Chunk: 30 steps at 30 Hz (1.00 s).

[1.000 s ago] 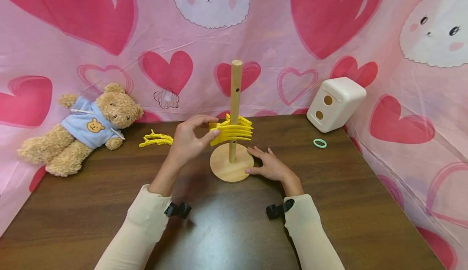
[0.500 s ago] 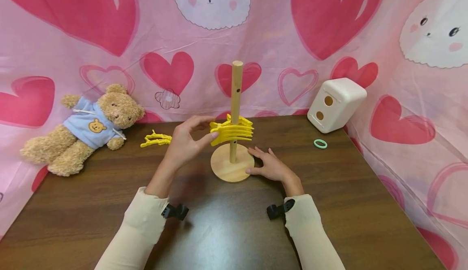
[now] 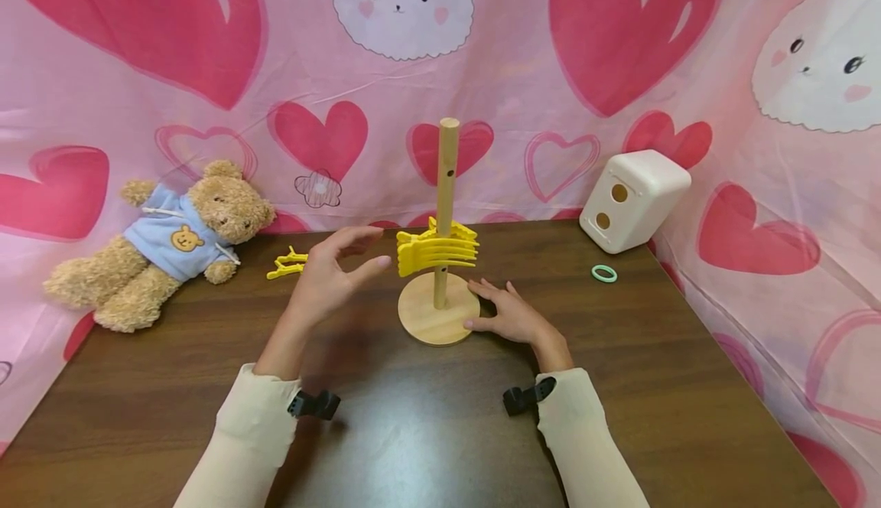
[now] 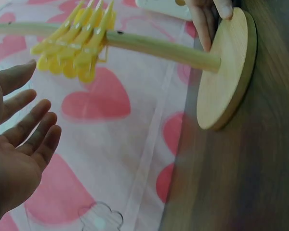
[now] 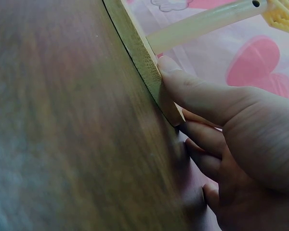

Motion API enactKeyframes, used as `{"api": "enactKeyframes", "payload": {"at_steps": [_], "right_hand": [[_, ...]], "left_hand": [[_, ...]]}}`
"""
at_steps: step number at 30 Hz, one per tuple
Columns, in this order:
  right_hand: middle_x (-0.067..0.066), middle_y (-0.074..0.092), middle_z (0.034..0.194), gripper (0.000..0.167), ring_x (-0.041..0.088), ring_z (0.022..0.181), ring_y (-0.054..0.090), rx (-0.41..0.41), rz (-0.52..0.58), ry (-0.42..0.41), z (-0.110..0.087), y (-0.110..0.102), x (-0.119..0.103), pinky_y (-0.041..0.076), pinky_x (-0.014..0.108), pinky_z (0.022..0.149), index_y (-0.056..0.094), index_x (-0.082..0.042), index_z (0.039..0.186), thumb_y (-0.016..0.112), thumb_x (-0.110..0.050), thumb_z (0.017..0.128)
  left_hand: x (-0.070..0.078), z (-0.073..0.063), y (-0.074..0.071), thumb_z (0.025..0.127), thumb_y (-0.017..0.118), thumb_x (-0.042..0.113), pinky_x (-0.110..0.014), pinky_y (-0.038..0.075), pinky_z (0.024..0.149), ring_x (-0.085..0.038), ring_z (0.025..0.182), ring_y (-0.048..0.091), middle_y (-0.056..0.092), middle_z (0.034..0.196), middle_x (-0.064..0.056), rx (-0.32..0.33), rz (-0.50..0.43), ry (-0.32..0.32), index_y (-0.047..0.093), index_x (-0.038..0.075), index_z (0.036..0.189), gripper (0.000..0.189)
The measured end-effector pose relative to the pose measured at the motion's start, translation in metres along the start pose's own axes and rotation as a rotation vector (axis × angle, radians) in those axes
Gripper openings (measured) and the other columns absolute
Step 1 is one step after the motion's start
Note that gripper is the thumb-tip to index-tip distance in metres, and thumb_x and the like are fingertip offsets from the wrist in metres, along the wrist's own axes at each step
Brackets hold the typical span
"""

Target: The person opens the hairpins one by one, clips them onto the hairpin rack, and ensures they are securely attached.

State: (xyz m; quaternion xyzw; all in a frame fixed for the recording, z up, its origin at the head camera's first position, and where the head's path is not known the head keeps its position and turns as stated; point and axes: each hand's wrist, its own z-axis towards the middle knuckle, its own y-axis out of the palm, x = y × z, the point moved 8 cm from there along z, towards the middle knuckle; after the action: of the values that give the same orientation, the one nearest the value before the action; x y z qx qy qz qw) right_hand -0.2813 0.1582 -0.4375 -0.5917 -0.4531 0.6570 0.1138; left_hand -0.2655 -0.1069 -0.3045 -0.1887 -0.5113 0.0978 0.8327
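The left hand is hovering, fingers wide, beside the yellow pronged pieces partway up the wooden post, centre frame. If the right hand, resting relaxed fingers against the round base, is slipping, lopsided weight could be toppling it

Draped tabletop corner, home or studio, can't tell. Pink heart-print cloth behind wood-grain table, teddy bear alongside.

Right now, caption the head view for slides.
Left hand beside yellow pronged plastic clips on an upright wooden post; right hand touching round wooden base.
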Motion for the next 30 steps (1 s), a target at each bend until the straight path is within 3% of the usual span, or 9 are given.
{"api": "enactKeyframes", "payload": {"at_steps": [8,13,20,25,30], "right_hand": [[0.018,0.033,0.16,0.079,0.03,0.151,0.025,0.003,0.003,0.006,0.0,0.0,0.001,-0.005,0.052,0.121,0.04,-0.005,0.155,0.076,-0.036,0.092],[0.017,0.034,0.16,0.079,0.03,0.151,0.024,0.003,0.0,-0.004,0.0,0.0,0.001,-0.005,0.052,0.121,0.039,-0.004,0.155,0.076,-0.035,0.092],[0.014,0.031,0.162,0.079,0.028,0.153,0.019,-0.014,0.0,-0.007,0.0,0.001,0.002,-0.007,0.052,0.121,0.037,-0.007,0.157,0.073,-0.038,0.094],[0.014,0.031,0.162,0.078,0.028,0.153,0.018,-0.012,0.002,-0.009,-0.002,0.002,0.002,-0.007,0.053,0.121,0.037,-0.007,0.157,0.072,-0.039,0.095],[0.015,0.031,0.162,0.078,0.029,0.153,0.018,-0.009,0.004,-0.01,-0.002,0.002,0.003,-0.007,0.053,0.121,0.037,-0.007,0.157,0.072,-0.039,0.095]], "left_hand": [[-0.025,-0.01,-0.019,0.093,0.076,0.028,-0.054,0.045,0.103,-0.03,0.12,0.058,0.063,0.133,-0.012,-0.02,0.073,-0.126,0.063,0.009,0.135,0.048],[-0.037,-0.014,-0.033,0.094,0.075,0.028,-0.056,0.047,0.099,-0.031,0.119,0.059,0.064,0.132,-0.013,-0.002,0.105,-0.145,0.063,0.008,0.135,0.047],[-0.055,-0.019,-0.062,0.095,0.073,0.029,-0.023,0.048,0.091,-0.032,0.114,0.061,0.066,0.126,-0.013,0.067,0.145,-0.147,0.065,0.009,0.134,0.044],[-0.071,-0.024,-0.083,0.097,0.071,0.035,-0.017,0.045,0.087,-0.019,0.111,0.059,0.064,0.127,-0.013,0.118,0.161,-0.198,0.063,0.007,0.135,0.048],[-0.086,-0.029,-0.098,0.097,0.071,0.032,-0.011,0.046,0.083,-0.003,0.103,0.058,0.064,0.122,-0.001,0.175,0.121,-0.238,0.062,0.003,0.135,0.049]]}}
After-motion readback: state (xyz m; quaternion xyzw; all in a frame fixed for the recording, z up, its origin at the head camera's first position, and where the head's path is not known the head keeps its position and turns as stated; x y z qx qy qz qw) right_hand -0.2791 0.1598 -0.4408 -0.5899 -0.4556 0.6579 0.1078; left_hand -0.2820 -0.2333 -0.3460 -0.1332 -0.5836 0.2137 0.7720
